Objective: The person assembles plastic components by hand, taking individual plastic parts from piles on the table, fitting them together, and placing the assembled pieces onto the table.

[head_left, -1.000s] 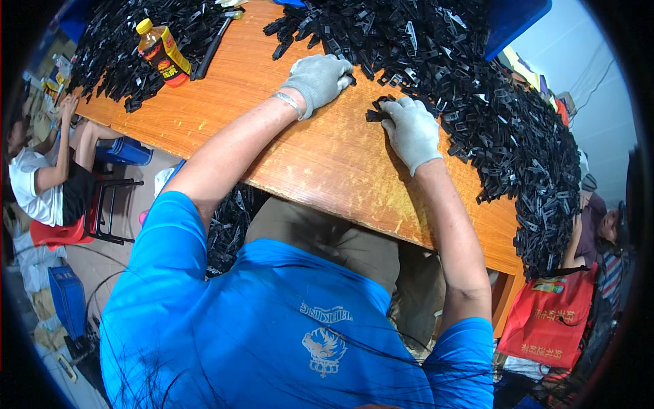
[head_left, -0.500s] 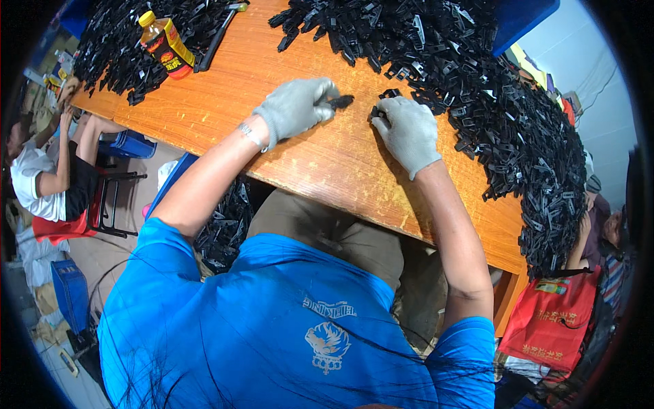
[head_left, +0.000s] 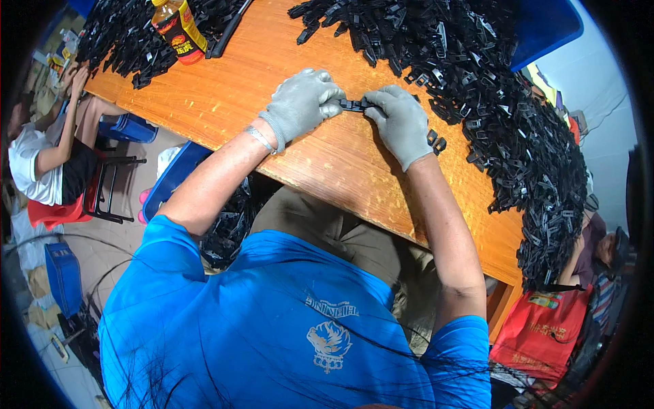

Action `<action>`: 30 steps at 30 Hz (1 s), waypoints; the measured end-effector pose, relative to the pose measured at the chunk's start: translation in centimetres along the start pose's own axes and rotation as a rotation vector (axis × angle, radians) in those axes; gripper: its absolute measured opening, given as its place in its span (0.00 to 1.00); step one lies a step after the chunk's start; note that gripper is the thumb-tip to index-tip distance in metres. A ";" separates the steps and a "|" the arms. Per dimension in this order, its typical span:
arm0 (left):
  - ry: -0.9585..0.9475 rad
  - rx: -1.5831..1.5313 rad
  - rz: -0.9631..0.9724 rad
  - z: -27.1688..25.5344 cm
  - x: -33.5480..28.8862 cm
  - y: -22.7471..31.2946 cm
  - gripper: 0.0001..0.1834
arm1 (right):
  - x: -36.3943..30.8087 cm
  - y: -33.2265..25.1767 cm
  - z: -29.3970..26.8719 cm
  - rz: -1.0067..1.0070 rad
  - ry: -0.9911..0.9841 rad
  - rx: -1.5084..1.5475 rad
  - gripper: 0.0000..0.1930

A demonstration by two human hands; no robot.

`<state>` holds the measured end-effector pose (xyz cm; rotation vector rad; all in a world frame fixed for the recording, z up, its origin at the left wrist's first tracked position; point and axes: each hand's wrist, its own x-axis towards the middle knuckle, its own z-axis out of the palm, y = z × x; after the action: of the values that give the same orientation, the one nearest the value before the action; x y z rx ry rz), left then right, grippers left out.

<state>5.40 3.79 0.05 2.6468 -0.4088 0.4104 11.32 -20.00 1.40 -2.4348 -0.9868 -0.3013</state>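
Both my gloved hands meet over the wooden table, each pinching one end of a small black plastic part [head_left: 352, 105]. My left hand [head_left: 304, 100], in a grey glove, closes thumb and fingers on its left end. On its right end my right hand [head_left: 398, 123], gloved the same way, is closed too. The fingers cover much of the part, so I cannot tell whether it is one piece or two joined. Beside the right wrist lie a couple of loose black pieces [head_left: 437, 142], apart from the large heap of black plastic parts [head_left: 524, 150].
A second black heap [head_left: 126, 41] lies far left, by a yellow-capped bottle [head_left: 180, 34] and a dark long-handled tool [head_left: 230, 28]. Blue bins stand at back right [head_left: 548, 31] and left of the table [head_left: 174, 178]. Another person [head_left: 41, 160] sits left; a red bag [head_left: 538, 330] is at right.
My hands, apart before, have come together on the black part. Half a second ago the left held a dark piece and the right was at the heap's edge. The view has shifted slightly.
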 end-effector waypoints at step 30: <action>-0.095 0.225 -0.028 0.5 10.1 0.0 0.18 | 0.0 5.4 -4.4 0.119 -0.074 -0.280 0.11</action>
<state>14.76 1.34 3.13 2.8961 -0.3742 0.3407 15.01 -25.60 3.26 -2.7635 -0.8744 -0.3292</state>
